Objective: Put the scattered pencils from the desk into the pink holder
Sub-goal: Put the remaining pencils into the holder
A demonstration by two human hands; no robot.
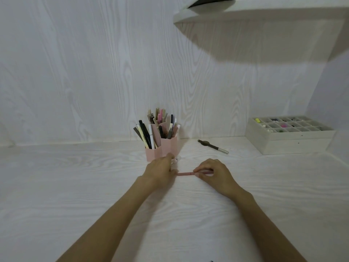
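- Pink holder (pixel 162 148): near desk (pixel 75 186) back edge, mid; full of pens/pencils.
- Left hand (pixel 160 172): just in front of holder, fingers curled on small pale item; can't tell what.
- Pink pencil (pixel 186 174): flat on desk btwn hands.
- Right hand (pixel 213 174): pinching pencil's right end.
- Dark pen (pixel 212 146): lying right of holder.
- Compartment tray (pixel 287 137): back right corner.

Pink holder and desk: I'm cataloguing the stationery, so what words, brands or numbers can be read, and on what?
Black pen in the pink holder: white print along the barrel, too blurred to read.
Grey pen in the holder: small mark, too small to read.
Nothing else bears text.
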